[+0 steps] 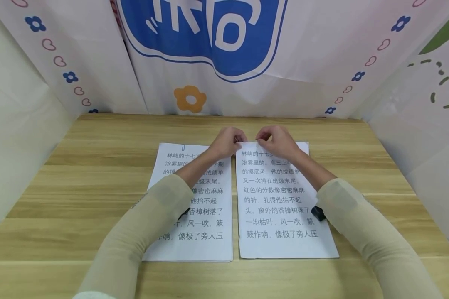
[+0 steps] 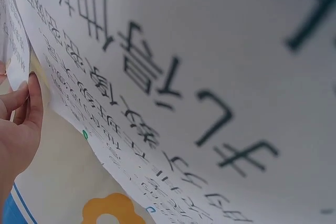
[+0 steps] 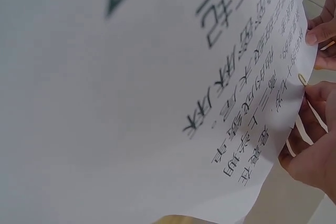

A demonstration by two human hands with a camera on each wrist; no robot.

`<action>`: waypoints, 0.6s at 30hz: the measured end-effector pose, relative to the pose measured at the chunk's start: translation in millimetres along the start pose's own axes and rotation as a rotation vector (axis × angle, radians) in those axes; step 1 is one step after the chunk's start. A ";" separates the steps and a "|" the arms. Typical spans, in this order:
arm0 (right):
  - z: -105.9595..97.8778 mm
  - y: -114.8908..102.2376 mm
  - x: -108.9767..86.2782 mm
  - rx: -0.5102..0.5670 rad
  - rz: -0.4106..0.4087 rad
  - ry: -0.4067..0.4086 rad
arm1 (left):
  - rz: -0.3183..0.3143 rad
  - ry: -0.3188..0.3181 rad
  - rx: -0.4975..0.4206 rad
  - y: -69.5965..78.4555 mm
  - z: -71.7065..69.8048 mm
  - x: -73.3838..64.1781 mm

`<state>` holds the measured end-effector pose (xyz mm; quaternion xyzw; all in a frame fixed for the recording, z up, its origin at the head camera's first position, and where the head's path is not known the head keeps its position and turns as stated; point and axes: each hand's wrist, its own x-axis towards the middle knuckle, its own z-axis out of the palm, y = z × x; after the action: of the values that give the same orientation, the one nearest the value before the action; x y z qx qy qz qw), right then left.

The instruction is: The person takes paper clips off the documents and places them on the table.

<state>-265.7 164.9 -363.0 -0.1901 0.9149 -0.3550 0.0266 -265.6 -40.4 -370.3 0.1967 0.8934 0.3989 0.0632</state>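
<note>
Two stacks of printed paper lie side by side. My left hand (image 1: 224, 143) pinches the top left corner of the right paper stack (image 1: 277, 245); in the left wrist view thumb and fingers meet on that corner. At the same top edge my right hand (image 1: 279, 142) pinches a yellow paper clip (image 3: 302, 79), whose loop shows on the printed face in the right wrist view. The left paper stack (image 1: 194, 251) lies under my left forearm. On its top edge sit a green paper clip (image 2: 85, 135) and a blue paper clip (image 2: 151, 209).
Both stacks lie on a wood-grain table (image 1: 78, 199). A white printed curtain (image 1: 303, 91) with a blue sign and an orange flower (image 1: 190, 99) hangs behind the far edge. White sheeting encloses both sides. Black wrist-camera parts (image 1: 318, 213) hang below my right sleeve.
</note>
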 end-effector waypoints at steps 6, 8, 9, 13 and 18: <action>0.2 -2.2 1.7 -0.072 -0.017 0.005 | 0.022 0.000 0.012 0.2 -1.4 -1.1; 0.5 -2.7 2.2 -0.085 -0.019 0.009 | 0.024 -0.001 0.012 0.5 -1.9 -1.5; 0.7 -3.1 2.3 -0.083 -0.020 0.011 | 0.023 -0.003 0.011 0.7 -2.2 -1.6; 1.3 -2.8 2.5 -0.057 -0.024 0.013 | 0.022 -0.002 0.014 0.6 -2.9 -1.9; 2.3 -0.4 3.0 -0.009 -0.014 0.021 | 0.030 0.004 0.017 -0.1 -3.3 -1.6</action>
<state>-267.9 162.0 -364.2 -0.1928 0.9154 -0.3530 0.0136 -265.1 -43.4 -368.2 0.2099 0.8938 0.3927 0.0537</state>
